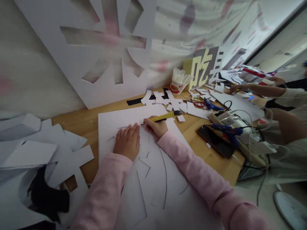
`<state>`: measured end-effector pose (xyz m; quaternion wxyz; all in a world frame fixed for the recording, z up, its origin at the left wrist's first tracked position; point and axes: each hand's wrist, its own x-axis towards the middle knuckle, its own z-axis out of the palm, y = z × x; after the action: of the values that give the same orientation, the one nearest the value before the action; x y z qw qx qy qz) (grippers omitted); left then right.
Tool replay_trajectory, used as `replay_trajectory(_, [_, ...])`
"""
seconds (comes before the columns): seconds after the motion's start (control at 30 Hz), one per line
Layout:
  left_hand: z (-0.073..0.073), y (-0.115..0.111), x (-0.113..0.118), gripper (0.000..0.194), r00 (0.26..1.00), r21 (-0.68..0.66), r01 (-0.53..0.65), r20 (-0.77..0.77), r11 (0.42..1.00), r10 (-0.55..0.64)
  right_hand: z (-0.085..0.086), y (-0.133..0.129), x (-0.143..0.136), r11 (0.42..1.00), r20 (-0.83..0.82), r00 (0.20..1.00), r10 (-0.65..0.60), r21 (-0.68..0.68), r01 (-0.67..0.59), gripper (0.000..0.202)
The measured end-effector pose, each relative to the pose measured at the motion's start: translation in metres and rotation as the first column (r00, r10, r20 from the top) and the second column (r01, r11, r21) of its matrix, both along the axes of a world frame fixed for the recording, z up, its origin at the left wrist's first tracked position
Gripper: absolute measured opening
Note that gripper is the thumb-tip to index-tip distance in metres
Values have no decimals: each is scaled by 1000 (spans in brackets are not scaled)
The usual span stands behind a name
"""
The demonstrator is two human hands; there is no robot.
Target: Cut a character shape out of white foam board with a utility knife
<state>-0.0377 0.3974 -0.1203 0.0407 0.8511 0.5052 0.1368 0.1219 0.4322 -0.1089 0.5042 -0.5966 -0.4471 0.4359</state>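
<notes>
A large white foam board [107, 123] lies on the wooden table, marked with thin outlines or cuts of a character. My left hand [127, 142] rests flat on it, fingers stretched out together. My right hand [155, 126] grips a yellow utility knife [165, 117], its blade end pointing left and touching or nearly touching the board close to my left fingertips. The knife's black end points right. Whether the blade is in the board I cannot tell.
A cut-out white panel [129, 89] leans on the wall. Scraps [72, 140] pile up at left. On the right are a paper cup [177, 85], glue guns [225, 129], a phone [216, 140], a power strip [249, 151] with cables, and another person's hand [237, 88].
</notes>
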Motion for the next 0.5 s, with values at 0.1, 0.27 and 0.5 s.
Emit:
replay_trajectory(0.1, [2,-1,3,48,1000,-16,-11,-16,1000,11,1,1,-1,1000,6,1000,-8,2,8,16])
replay_trajectory(0.27, [4,-5,8,51,998,-33,-42,-36,999,41,5,2,-3,999,18,999,-47,-25,48,16])
replay_trajectory(0.5, [2,-4,8,50,998,-2,-36,-42,999,36,0,1,-3,996,4,997,-76,-41,76,18])
